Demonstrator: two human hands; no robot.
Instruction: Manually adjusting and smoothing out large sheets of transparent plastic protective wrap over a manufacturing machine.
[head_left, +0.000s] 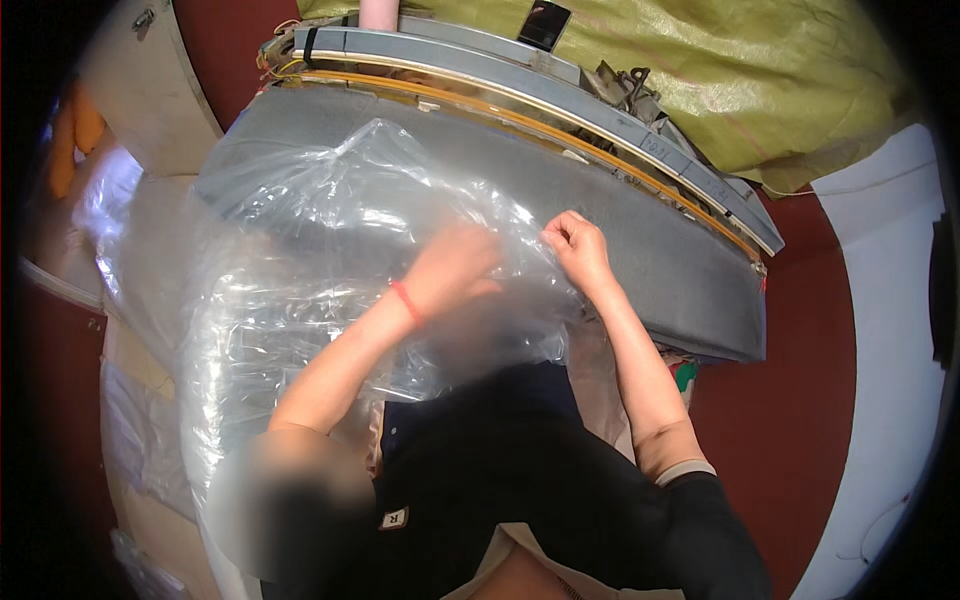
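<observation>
A large sheet of clear plastic film (380, 218), perhaps a bag, lies crumpled and shiny over a grey work surface (640, 250) and spreads down to the left. My right hand (578, 245) is closed in a pinch on the film's right edge. Smeared by motion, my left hand (455, 268) is over the middle of the film, with a red band round the wrist; whether its fingers grip the film cannot be made out.
A long metal bar (520, 80) with an orange strip runs along the far side of the surface. A phone-like dark object (544, 25) rests behind it, against yellow-green woven sheeting (760, 80). A pink cylinder (379, 14) stands at the far edge. The floor (790, 420) is dark red.
</observation>
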